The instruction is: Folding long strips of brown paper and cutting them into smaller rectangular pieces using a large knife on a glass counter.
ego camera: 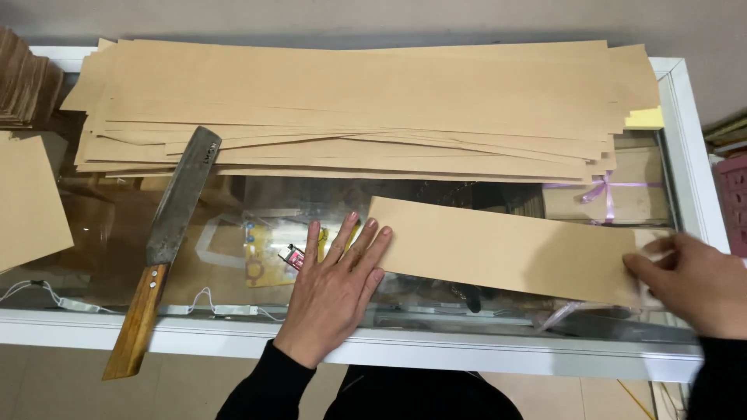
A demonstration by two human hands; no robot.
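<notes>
A long strip of brown kraft paper (506, 249) lies on the glass counter top (257, 202), slanting a little down to the right. My left hand (338, 288) lies flat with fingers spread, its fingertips touching the strip's left end. My right hand (689, 280) grips the strip's right end between thumb and fingers. Behind the strip sits a wide stack of similar brown paper strips (358, 101).
A large cleaver with a wooden handle (159, 249) lies at the left, its handle over the white counter frame (482, 354). A brown sheet (27, 202) and a pile of folded paper (27, 82) are at far left. Boxes show under the glass.
</notes>
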